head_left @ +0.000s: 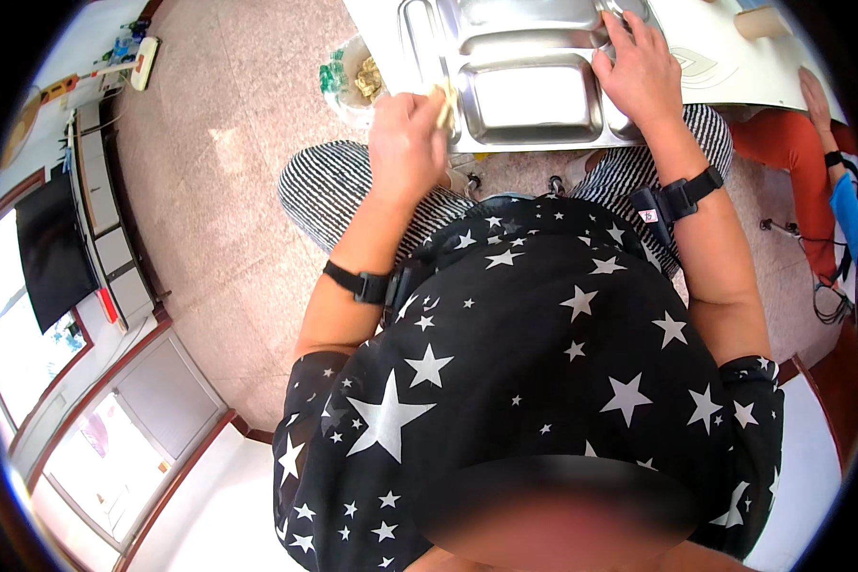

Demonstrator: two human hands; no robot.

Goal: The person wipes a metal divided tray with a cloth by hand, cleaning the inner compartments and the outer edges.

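A stainless steel compartment tray [532,46] lies at the front edge of the white table, its near rim by my knees. My left hand [405,143] is closed at the tray's left edge, with a small, soft, pale yellow piece [445,103] pinched in its fingers. That piece rests against the tray's left rim; whether it is cloth I cannot tell. On the tray's right side lies my right hand [642,76], fingers apart and touching the metal around the small right-hand compartments. The tray's far end runs out of the picture.
Below the table's left side stands a clear bin [351,107] with green and gold-coloured crumpled scraps. A brown roll [763,23] lies at the table's far right. Another person's hand [814,99] rests on the right table edge, above orange trousers [793,157].
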